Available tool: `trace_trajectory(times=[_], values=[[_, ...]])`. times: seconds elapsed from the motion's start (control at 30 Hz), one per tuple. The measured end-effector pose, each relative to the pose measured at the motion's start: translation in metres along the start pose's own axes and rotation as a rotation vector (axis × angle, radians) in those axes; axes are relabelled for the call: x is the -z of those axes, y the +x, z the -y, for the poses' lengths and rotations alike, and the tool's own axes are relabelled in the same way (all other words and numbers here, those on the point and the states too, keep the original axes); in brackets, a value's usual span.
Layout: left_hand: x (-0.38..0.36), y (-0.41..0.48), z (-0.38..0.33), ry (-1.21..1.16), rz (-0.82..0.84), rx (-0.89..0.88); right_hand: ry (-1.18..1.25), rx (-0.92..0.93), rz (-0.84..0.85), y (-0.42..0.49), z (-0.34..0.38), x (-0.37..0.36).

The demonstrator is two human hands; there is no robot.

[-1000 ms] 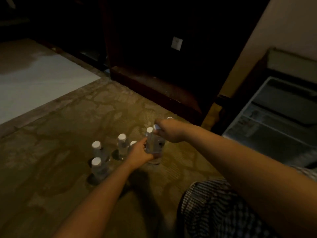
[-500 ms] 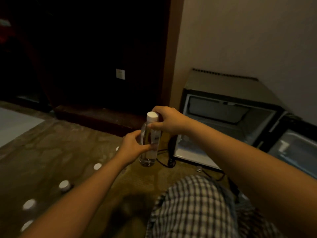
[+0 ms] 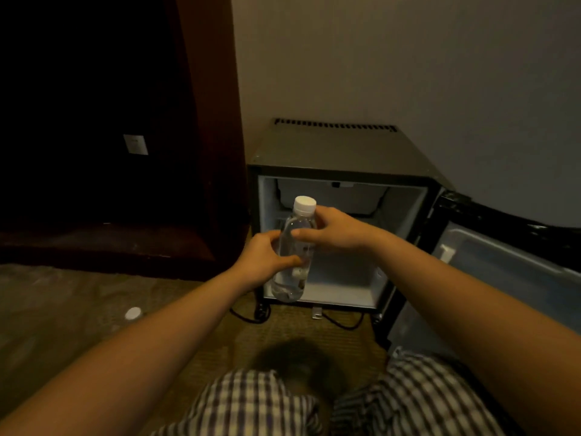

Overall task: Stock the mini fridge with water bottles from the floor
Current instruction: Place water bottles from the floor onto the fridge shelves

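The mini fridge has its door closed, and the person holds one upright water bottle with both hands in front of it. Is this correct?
Not quite. The head view shows the mini fridge with its door swung open to the right, the interior exposed. The rest holds: the left hand and right hand together hold one upright water bottle in front of it.

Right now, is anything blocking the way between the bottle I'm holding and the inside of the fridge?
Nothing visible does. The water bottle is upright in both hands before the mini fridge, whose door stands open.
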State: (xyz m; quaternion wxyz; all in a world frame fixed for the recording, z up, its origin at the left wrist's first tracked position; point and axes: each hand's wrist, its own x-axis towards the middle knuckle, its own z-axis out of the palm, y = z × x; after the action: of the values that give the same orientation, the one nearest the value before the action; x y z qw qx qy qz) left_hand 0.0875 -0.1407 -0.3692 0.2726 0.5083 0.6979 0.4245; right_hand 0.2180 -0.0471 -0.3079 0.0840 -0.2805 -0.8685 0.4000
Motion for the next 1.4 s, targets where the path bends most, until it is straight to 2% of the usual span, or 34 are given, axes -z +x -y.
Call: trace_trajectory(times=[0.23, 0.47, 0.63, 0.9, 1.2, 1.4], values=[[-0.053, 0.048, 0.028, -0.017, 0.153, 0.048, 0.053, -0.046, -0.08, 0.013, -0.076, -0.001], [-0.109, 0.097, 0.084, -0.012, 0.277, 0.122, 0.086, -0.172, -0.092, 0.042, -0.165, -0.021], [-0.121, 0.105, 0.1, -0.001, 0.297, 0.151, 0.101, -0.227, -0.118, 0.05, -0.185, -0.034], [-0.144, 0.137, 0.145, -0.003, 0.334, 0.306, 0.068, -0.303, -0.119, 0.084, -0.236, -0.055], [-0.159, 0.153, 0.175, -0.187, 0.371, 0.392, 0.043, -0.401, -0.131, 0.112, -0.267, -0.066], [-0.166, 0.162, 0.176, -0.296, 0.314, 0.459, 0.119, -0.441, -0.183, 0.126, -0.275, -0.071]])
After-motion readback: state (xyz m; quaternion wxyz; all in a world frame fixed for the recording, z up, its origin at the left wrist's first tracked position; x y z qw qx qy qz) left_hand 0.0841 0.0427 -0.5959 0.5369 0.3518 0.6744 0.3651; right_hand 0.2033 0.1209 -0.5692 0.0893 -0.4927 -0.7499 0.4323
